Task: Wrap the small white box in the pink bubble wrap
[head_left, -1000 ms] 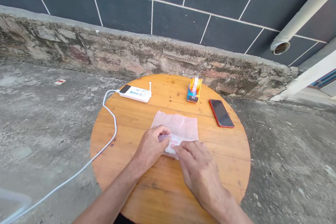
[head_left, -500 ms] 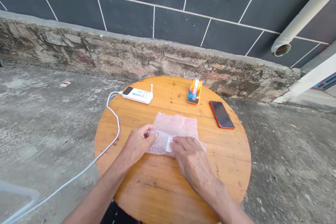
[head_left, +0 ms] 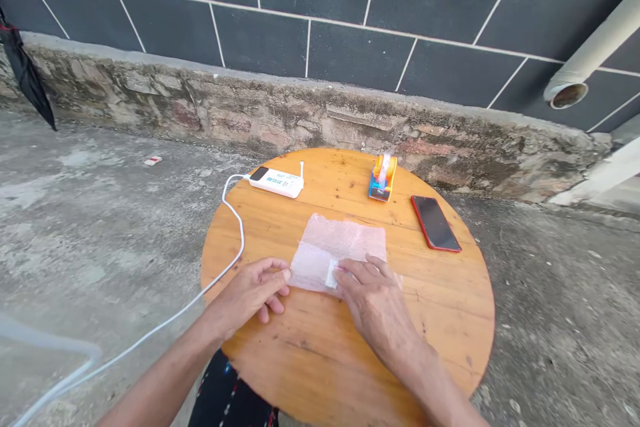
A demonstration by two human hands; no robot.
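A sheet of pinkish bubble wrap [head_left: 345,237] lies on the round wooden table [head_left: 300,360], its near part folded over. On the fold rests a small white item [head_left: 331,273], partly under the fingertips of my right hand [head_left: 375,293]. That hand lies palm down on the wrap, fingers spread a little, pressing rather than gripping. At the wrap's left edge is my left hand [head_left: 255,290], its fingers apart and loosely curled, with nothing visible between them.
Toward the back left sits a white device [head_left: 277,182] with a white cable [head_left: 242,233] running off the table's left side. An orange and blue tape dispenser [head_left: 383,179] stands at the back, and a red-edged phone [head_left: 436,223] lies right. A folded umbrella [head_left: 27,73] leans at the wall.
My left hand has come off the wrap's left part and opened, moving slightly left and nearer. My right hand stays on the wrap. The whole view has shifted, bringing the umbrella into sight.
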